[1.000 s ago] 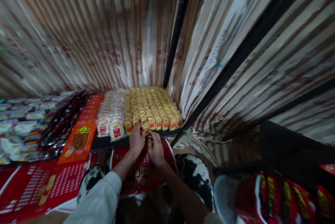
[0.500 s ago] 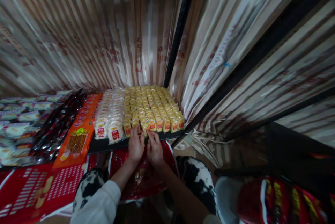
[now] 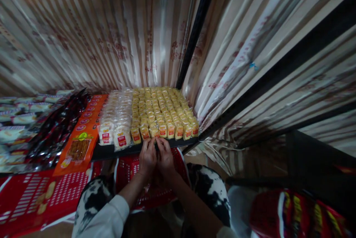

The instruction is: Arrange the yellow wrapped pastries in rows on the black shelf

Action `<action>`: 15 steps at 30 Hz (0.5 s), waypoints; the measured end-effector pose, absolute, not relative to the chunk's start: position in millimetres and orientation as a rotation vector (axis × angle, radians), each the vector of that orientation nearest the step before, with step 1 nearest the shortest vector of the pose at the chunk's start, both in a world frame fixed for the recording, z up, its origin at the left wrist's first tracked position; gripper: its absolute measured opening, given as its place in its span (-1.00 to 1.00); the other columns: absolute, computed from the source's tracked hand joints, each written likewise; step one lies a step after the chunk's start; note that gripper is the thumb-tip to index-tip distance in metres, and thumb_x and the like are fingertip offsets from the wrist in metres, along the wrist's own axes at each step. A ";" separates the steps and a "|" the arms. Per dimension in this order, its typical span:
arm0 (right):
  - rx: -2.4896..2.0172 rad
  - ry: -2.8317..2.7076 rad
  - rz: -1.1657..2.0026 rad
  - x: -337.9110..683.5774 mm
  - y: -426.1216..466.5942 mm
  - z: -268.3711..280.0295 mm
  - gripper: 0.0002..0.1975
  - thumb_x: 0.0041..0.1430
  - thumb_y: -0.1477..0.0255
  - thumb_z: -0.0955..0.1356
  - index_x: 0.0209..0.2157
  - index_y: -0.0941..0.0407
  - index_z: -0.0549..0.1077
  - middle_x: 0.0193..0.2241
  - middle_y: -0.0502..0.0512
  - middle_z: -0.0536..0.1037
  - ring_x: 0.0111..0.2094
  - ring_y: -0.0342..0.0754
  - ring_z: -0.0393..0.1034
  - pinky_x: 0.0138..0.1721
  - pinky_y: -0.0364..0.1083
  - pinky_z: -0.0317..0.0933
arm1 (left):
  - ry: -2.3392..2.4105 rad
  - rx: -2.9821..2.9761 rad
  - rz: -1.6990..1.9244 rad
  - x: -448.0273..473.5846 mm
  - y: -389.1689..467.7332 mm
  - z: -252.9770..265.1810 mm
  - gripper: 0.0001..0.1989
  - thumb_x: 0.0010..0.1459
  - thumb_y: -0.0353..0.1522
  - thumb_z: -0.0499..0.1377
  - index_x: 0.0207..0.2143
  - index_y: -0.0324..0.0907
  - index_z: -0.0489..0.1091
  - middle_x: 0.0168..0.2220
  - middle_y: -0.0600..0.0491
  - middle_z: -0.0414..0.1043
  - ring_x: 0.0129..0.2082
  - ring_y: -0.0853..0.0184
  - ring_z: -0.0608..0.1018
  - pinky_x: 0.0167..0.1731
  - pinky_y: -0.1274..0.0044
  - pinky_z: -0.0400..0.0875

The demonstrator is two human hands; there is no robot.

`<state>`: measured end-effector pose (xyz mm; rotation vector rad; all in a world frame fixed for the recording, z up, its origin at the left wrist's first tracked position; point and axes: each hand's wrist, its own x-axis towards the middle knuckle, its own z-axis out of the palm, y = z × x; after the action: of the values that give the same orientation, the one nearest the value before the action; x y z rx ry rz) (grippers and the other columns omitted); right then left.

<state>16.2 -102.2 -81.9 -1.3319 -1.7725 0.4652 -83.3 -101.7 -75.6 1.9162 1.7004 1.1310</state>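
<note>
My left hand and my right hand meet at the front edge of a dark shelf. Fingers of both are drawn together, thumbs close, and press at the lower front of one small yellow snack pack. That pack stands in the front of several tight rows of yellow snack packs in clear wrappers with red labels. The fingertips hide its lower end. Left of these stand two rows of whitish wrapped snacks, also with red labels.
An orange snack bag, dark shiny packets and white packets lie further left. Below the shelf sits a red basket-patterned bag between my knees. Black posts and a striped curtain close off the back and right.
Both hands have drawn slightly closer together at the shelf edge. The yellow pack at my fingers now stands more in line with its neighbours. The view has shifted slightly.
</note>
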 end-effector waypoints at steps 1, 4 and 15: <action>-1.321 -1.789 0.457 17.4 -102.0 -83.3 -0.55 0.18 0.46 0.20 0.13 0.09 0.24 -0.01 0.22 0.32 0.04 0.01 0.21 0.07 0.02 0.16 | 1.694 1.911 1.138 -82.7 -102.3 -76.8 -0.58 0.19 -0.42 -0.15 0.05 -0.28 0.26 -0.05 -0.14 0.31 -0.01 0.30 0.39 0.03 0.47 0.29; -1.304 -1.795 0.440 19.3 -100.8 -87.4 -0.54 0.18 0.46 0.19 0.13 0.10 0.24 -0.01 0.24 0.32 0.03 0.02 0.22 0.06 0.03 0.17 | 1.695 1.899 1.158 -80.7 -102.7 -80.0 -0.57 0.18 -0.43 -0.15 0.05 -0.30 0.26 -0.06 -0.16 0.30 -0.01 0.28 0.38 0.03 0.46 0.30; -1.317 -1.715 0.489 19.5 -120.5 -73.3 -0.59 0.14 0.55 0.13 0.02 0.14 0.32 -0.03 0.22 0.29 0.03 -0.03 0.20 0.08 0.00 0.14 | 1.685 1.891 1.114 -89.1 -118.5 -70.0 -0.60 0.13 -0.47 -0.12 -0.01 -0.29 0.30 -0.06 -0.13 0.29 0.00 0.28 0.36 0.05 0.44 0.26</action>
<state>19.5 -120.5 -73.3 -1.3174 -1.7154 0.4895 -89.1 -118.5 -70.0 1.8908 1.6852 1.1144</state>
